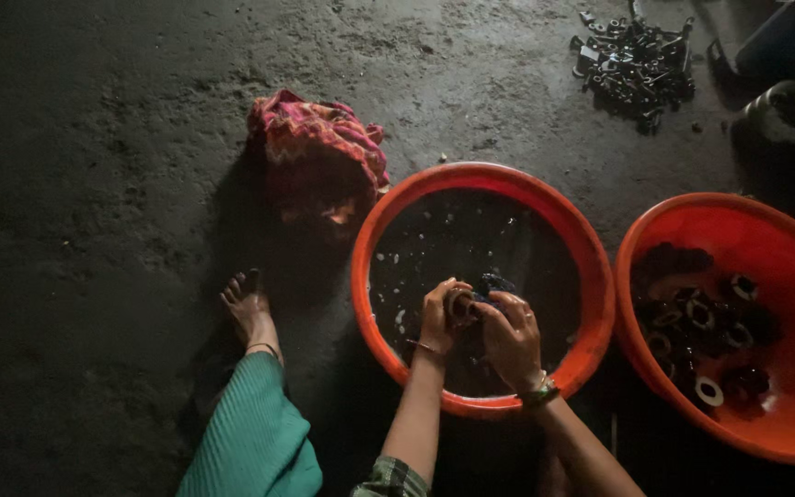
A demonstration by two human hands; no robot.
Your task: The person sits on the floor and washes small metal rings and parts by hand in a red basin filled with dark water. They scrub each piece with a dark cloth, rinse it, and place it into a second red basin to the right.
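Observation:
My left hand (438,317) grips a small round ring-shaped metal part (459,304) over an orange tub (381,221) filled with dark liquid. Pressed against that part from the right, my right hand (511,336) holds a dark blue cloth or scrubber (494,283). Both hands meet just above the liquid near the tub's front. Bangles circle both wrists.
A second orange tub (784,230) at the right holds several dark ring-shaped parts (706,317). A pile of small dark metal pieces (635,64) lies at the far right. A pink patterned cloth (316,138) sits left of the first tub. My bare foot (248,308) rests on the concrete floor.

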